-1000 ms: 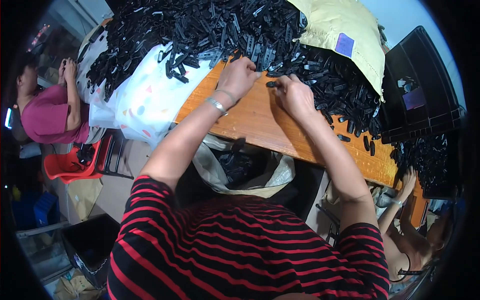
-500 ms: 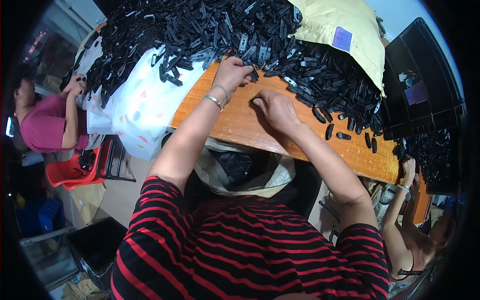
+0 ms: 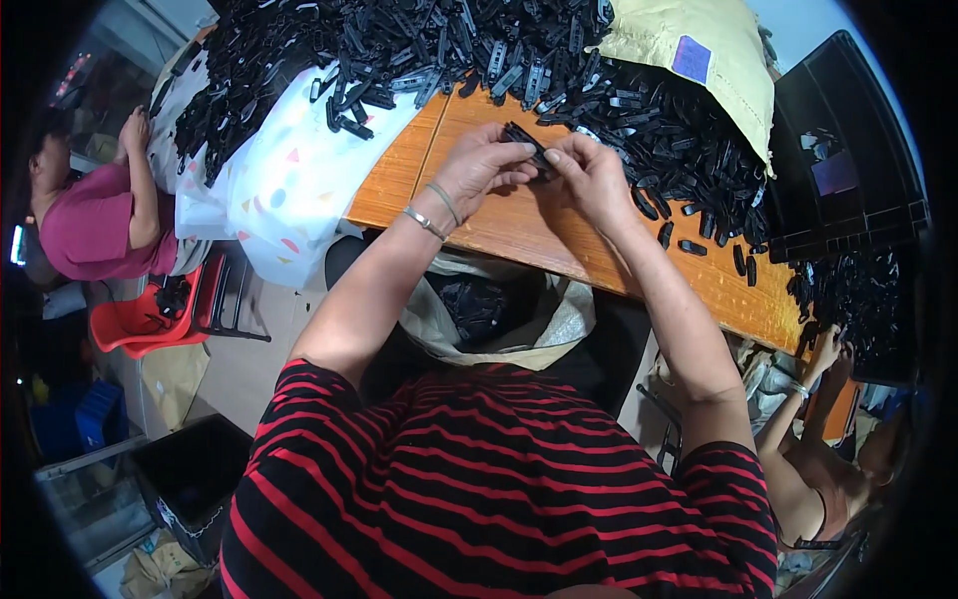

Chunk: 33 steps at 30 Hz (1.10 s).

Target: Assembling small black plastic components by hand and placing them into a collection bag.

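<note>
Head view, looking down: both hands are up over the wooden worktop (image 3: pixel 519 225), meeting in the middle. The left hand (image 3: pixel 477 168) and the right hand (image 3: pixel 597 175) share one small black plastic part (image 3: pixel 527 145), a narrow strip tilted from far left to near right. The left hand's fingers (image 3: pixel 514 172) curl closed under its left end, thumb on top; the right hand's fingers (image 3: pixel 571 150) pinch narrow on the other end. The part sits lifted just above the bare wood, between the two hands, near the edge of the heap.

That heap of black plastic parts (image 3: pixel 419 45) spreads across the far side of the worktop, left to right, with loose pieces trailing down the right side (image 3: pixel 689 240). On the left wrist, two thin metal bangles (image 3: pixel 431 208). Far right on the heap, a yellow padded bag (image 3: pixel 699 60) with a purple label lies on top. To the left, a white plastic sheet with coloured specks (image 3: pixel 289 180) hangs over the worktop's edge, some parts lying on it.

Right of the worktop, a black crate (image 3: pixel 848 170) stands tilted. Below the near edge, an open beige sack (image 3: pixel 499 319) holds more dark pieces. The person's red-and-black striped shirt (image 3: pixel 499 499) fills the near foreground.

Far left, another person in a pink top (image 3: pixel 95 225) sits beside a red plastic chair (image 3: pixel 150 319). Lower right, a third person's hand (image 3: pixel 828 349) reaches up to the worktop's edge.
</note>
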### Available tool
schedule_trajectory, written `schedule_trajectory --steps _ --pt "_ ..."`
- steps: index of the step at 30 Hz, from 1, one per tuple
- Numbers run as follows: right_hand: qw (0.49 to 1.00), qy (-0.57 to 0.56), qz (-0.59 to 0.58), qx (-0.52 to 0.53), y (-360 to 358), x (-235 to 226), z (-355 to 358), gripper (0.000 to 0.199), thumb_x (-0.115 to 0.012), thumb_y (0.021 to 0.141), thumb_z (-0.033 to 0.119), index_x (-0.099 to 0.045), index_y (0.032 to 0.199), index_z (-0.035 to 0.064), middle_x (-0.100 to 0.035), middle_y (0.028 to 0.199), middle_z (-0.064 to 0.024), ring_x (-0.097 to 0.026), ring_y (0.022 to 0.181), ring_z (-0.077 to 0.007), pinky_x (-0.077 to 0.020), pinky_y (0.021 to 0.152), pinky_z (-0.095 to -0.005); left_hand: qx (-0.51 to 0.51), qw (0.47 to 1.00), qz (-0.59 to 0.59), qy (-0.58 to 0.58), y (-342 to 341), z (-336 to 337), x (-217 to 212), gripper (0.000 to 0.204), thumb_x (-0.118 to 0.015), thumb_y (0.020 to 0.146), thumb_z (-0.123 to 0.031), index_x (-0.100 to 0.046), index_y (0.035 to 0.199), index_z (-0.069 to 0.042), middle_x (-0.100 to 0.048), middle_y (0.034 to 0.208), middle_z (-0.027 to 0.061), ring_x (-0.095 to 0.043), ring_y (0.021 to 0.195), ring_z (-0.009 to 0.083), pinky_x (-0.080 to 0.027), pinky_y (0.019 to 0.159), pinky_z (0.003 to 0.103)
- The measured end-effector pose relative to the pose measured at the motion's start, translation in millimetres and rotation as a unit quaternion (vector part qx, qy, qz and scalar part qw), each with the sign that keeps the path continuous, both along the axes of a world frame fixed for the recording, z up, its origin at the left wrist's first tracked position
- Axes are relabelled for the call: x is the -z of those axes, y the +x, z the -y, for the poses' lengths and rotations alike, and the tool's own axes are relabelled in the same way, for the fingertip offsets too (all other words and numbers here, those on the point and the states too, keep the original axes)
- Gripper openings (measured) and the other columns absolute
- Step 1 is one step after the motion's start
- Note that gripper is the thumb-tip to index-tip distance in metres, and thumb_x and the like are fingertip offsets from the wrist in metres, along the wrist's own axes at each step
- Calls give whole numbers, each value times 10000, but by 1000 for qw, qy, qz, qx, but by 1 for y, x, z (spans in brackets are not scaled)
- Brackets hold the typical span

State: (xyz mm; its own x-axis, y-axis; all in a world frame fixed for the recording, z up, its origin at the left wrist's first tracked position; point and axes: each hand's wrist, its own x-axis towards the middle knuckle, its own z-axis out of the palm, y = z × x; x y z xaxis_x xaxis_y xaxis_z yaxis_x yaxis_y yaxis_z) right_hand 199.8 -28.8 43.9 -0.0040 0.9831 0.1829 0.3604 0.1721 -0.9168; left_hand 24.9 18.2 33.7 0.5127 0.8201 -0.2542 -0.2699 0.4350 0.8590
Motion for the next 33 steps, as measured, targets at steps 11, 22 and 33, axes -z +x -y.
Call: schedule_trajectory --steps 11,22,33 --pt "980 -189 18 -56 24 12 -18 130 -617 891 100 -592 811 1 -585 628 -17 -519 486 -71 -416 447 -214 -39 979 -162 119 3 3 10 154 -704 819 -105 -599 884 -14 -603 717 36 -557 554 70 -454 485 186" --pt "974 -214 45 -68 28 15 -33 255 -673 859 148 -542 691 8 -585 563 -59 -579 444 -134 -461 405 -263 -36 932 -310 184 9 -4 22 189 -720 769 -152 -597 772 -9 -627 699 88 -607 582 165 -498 536 300" --pt "957 -272 62 -75 30 18 -37 231 -688 840 117 -552 690 6 -591 562 -85 -578 449 -148 -457 397 -273 5 809 -494 320 12 -5 10 242 -725 761 -224 -598 755 -18 -628 708 104 -593 636 213 -472 624 335"
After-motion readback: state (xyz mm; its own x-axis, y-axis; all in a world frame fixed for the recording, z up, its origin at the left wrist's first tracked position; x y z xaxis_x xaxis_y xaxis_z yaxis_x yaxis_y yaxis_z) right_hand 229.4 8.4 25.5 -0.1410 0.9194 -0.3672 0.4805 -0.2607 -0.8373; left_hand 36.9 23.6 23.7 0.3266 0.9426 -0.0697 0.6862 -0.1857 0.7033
